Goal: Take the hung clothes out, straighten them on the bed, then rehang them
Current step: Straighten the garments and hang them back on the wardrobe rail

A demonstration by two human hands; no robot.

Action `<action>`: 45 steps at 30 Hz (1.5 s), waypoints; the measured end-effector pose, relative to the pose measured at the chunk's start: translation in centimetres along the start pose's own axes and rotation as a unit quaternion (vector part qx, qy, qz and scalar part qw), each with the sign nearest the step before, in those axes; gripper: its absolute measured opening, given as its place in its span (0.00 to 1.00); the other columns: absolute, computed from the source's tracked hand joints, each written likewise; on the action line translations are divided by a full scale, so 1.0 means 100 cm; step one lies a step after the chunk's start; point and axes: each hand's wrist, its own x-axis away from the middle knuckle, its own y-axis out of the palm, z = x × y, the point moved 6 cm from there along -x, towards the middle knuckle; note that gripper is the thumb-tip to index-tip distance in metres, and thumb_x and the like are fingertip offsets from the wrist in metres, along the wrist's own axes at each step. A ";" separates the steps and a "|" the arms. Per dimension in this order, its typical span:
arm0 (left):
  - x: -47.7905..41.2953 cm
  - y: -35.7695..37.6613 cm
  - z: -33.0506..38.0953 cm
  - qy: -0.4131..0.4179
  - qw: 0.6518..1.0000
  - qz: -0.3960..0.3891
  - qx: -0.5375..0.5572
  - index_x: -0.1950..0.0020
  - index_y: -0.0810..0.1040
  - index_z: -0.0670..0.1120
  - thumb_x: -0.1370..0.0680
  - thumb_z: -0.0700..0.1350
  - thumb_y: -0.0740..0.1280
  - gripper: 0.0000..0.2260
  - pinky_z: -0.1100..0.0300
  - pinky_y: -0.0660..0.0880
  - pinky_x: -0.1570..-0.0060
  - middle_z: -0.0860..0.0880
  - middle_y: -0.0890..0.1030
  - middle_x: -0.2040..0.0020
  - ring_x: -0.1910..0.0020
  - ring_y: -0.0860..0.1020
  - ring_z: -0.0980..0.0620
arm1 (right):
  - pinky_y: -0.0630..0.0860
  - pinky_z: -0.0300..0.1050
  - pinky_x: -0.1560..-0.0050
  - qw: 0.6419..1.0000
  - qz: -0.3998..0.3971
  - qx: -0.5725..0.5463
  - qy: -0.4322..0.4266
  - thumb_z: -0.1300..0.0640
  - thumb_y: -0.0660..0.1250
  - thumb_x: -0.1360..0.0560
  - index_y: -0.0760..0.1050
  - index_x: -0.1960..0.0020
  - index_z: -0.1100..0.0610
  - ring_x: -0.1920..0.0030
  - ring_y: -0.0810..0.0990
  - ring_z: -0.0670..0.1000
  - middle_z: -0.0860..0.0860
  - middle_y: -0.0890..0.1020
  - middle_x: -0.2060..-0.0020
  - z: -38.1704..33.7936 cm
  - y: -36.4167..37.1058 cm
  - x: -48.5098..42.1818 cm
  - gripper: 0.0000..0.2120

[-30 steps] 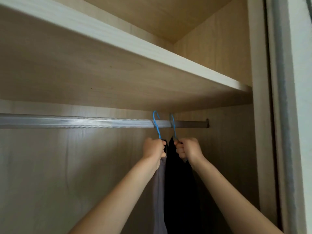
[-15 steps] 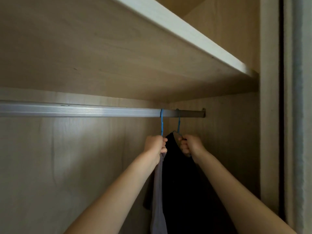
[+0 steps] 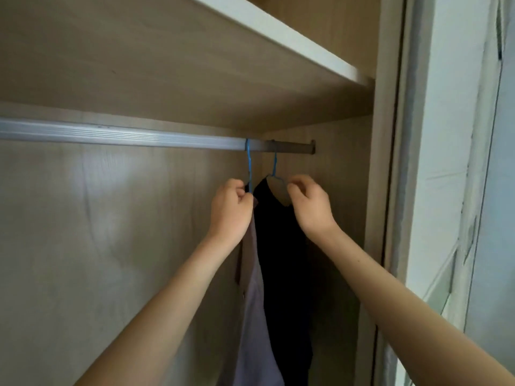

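Observation:
Two blue wire hangers hang by their hooks near the right end of the metal rail [image 3: 117,135]. The left hanger [image 3: 249,165] carries a grey garment [image 3: 255,316], and my left hand [image 3: 231,210] grips this hanger's neck in a fist. The right hanger [image 3: 274,165] carries a black garment [image 3: 284,268]. My right hand [image 3: 309,204] is at this hanger's right shoulder, thumb and forefinger pinching the wire, the other fingers loosely curled. Both garments hang straight down, side by side and touching.
A wooden shelf [image 3: 278,37] runs just above the rail. The wardrobe's right side panel [image 3: 373,190] stands close behind the black garment, with a door frame [image 3: 418,162] further right. The rail left of the hangers carries nothing.
Both hooks have settled onto the rail. My right hand has loosened from a full grip at the hanger's neck to a pinch at its shoulder. The view has shifted down and right.

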 end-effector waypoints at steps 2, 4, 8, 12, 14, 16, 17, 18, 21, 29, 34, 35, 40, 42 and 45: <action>0.049 -0.021 0.018 0.073 0.997 0.037 0.013 0.41 0.77 0.42 0.25 0.42 0.63 0.13 0.55 0.75 0.46 0.45 0.80 0.49 0.50 0.79 0.48 | 0.75 0.39 0.47 0.998 0.021 -0.037 -0.043 0.56 0.57 0.19 0.75 0.39 0.54 0.48 0.78 0.45 0.47 0.80 0.49 -0.010 -0.026 0.050 0.12; 0.110 -0.033 0.034 0.106 0.993 0.024 0.056 0.42 0.77 0.45 0.23 0.43 0.62 0.11 0.66 0.74 0.48 0.52 0.79 0.50 0.51 0.78 0.56 | 0.78 0.41 0.47 0.996 0.013 -0.075 -0.037 0.55 0.57 0.19 0.77 0.44 0.53 0.50 0.80 0.44 0.46 0.81 0.53 -0.004 -0.048 0.107 0.10; 0.243 -0.026 0.041 0.057 0.986 -0.076 0.138 0.41 0.78 0.44 0.21 0.47 0.61 0.14 0.71 0.73 0.47 0.52 0.80 0.48 0.46 0.79 0.57 | 0.79 0.43 0.50 0.991 -0.005 -0.118 0.058 0.55 0.56 0.18 0.78 0.47 0.55 0.50 0.81 0.50 0.50 0.82 0.55 0.042 -0.093 0.240 0.12; 0.379 0.022 -0.005 -0.082 0.959 -0.230 0.147 0.41 0.78 0.47 0.20 0.46 0.61 0.11 0.72 0.72 0.48 0.53 0.81 0.47 0.45 0.79 0.58 | 0.79 0.47 0.53 0.962 0.025 -0.111 0.248 0.60 0.57 0.18 0.79 0.49 0.58 0.53 0.82 0.58 0.56 0.82 0.57 0.125 -0.137 0.396 0.11; 0.455 0.048 -0.030 -0.161 0.918 -0.337 0.131 0.42 0.78 0.51 0.19 0.44 0.63 0.08 0.70 0.72 0.48 0.54 0.82 0.47 0.45 0.78 0.61 | 0.79 0.46 0.54 0.927 0.059 -0.092 0.359 0.62 0.57 0.18 0.79 0.50 0.59 0.55 0.82 0.58 0.56 0.83 0.58 0.162 -0.161 0.485 0.11; 0.527 0.064 -0.052 -0.241 0.862 -0.430 0.118 0.45 0.78 0.54 0.19 0.44 0.64 0.07 0.70 0.72 0.49 0.55 0.82 0.48 0.46 0.79 0.60 | 0.79 0.49 0.53 0.883 0.100 -0.063 0.454 0.62 0.58 0.19 0.80 0.52 0.58 0.56 0.83 0.56 0.55 0.83 0.60 0.185 -0.186 0.575 0.11; 0.557 0.068 -0.059 -0.270 0.838 -0.461 0.114 0.48 0.79 0.57 0.20 0.45 0.64 0.07 0.69 0.73 0.49 0.54 0.83 0.50 0.47 0.79 0.59 | 0.79 0.50 0.54 0.858 0.122 -0.053 0.496 0.62 0.58 0.19 0.80 0.52 0.59 0.57 0.82 0.57 0.56 0.83 0.61 0.190 -0.198 0.617 0.11; 0.581 0.071 -0.064 -0.287 0.818 -0.487 0.110 0.51 0.80 0.59 0.20 0.46 0.65 0.08 0.67 0.74 0.48 0.55 0.84 0.53 0.50 0.80 0.58 | 0.78 0.50 0.55 0.830 0.148 -0.052 0.535 0.62 0.58 0.19 0.79 0.53 0.60 0.58 0.82 0.58 0.56 0.82 0.62 0.192 -0.209 0.654 0.12; 0.627 0.080 -0.067 -0.301 0.771 -0.555 0.085 0.55 0.81 0.60 0.20 0.44 0.64 0.12 0.65 0.75 0.51 0.56 0.84 0.56 0.55 0.81 0.57 | 0.76 0.46 0.61 0.759 0.230 -0.045 0.608 0.65 0.56 0.19 0.77 0.54 0.64 0.63 0.80 0.57 0.60 0.80 0.64 0.187 -0.242 0.740 0.12; 0.668 0.183 -0.024 -0.237 0.700 -0.670 0.072 0.49 0.79 0.51 0.18 0.41 0.60 0.09 0.57 0.75 0.50 0.47 0.83 0.53 0.50 0.80 0.49 | 0.80 0.49 0.59 0.675 0.416 0.001 0.609 0.64 0.56 0.19 0.78 0.52 0.62 0.60 0.82 0.59 0.61 0.82 0.61 0.187 -0.332 0.809 0.12; 0.691 0.279 0.028 -0.163 0.660 -0.730 0.071 0.49 0.79 0.50 0.18 0.41 0.61 0.09 0.60 0.77 0.54 0.47 0.82 0.54 0.52 0.80 0.50 | 0.81 0.51 0.55 0.644 0.492 0.025 0.584 0.63 0.57 0.20 0.79 0.53 0.59 0.59 0.83 0.59 0.57 0.83 0.62 0.216 -0.393 0.811 0.12; 0.697 0.301 0.039 -0.149 0.649 -0.743 0.070 0.50 0.80 0.50 0.19 0.41 0.61 0.09 0.60 0.77 0.54 0.47 0.83 0.55 0.53 0.81 0.50 | 0.81 0.50 0.56 0.632 0.513 0.027 0.580 0.63 0.57 0.20 0.79 0.53 0.59 0.59 0.83 0.58 0.57 0.83 0.62 0.223 -0.405 0.813 0.12; 0.744 0.431 0.104 -0.054 0.566 -0.820 0.059 0.52 0.81 0.51 0.19 0.40 0.62 0.10 0.57 0.77 0.52 0.48 0.83 0.57 0.55 0.81 0.52 | 0.80 0.48 0.59 0.547 0.614 0.052 0.567 0.64 0.57 0.20 0.79 0.54 0.59 0.62 0.82 0.54 0.57 0.82 0.63 0.267 -0.460 0.826 0.12; 0.769 0.483 0.139 -0.006 0.515 -0.856 0.051 0.51 0.80 0.51 0.19 0.40 0.61 0.09 0.56 0.78 0.49 0.49 0.83 0.56 0.54 0.81 0.52 | 0.80 0.54 0.55 0.498 0.650 0.060 0.570 0.64 0.57 0.21 0.79 0.55 0.58 0.62 0.82 0.56 0.56 0.82 0.62 0.287 -0.478 0.836 0.12; 0.816 0.550 0.199 0.083 0.427 -0.899 0.046 0.51 0.79 0.52 0.19 0.41 0.61 0.09 0.58 0.76 0.50 0.52 0.82 0.55 0.53 0.80 0.54 | 0.81 0.57 0.52 0.423 0.700 0.080 0.569 0.64 0.57 0.21 0.78 0.53 0.58 0.59 0.82 0.57 0.55 0.82 0.61 0.313 -0.505 0.851 0.12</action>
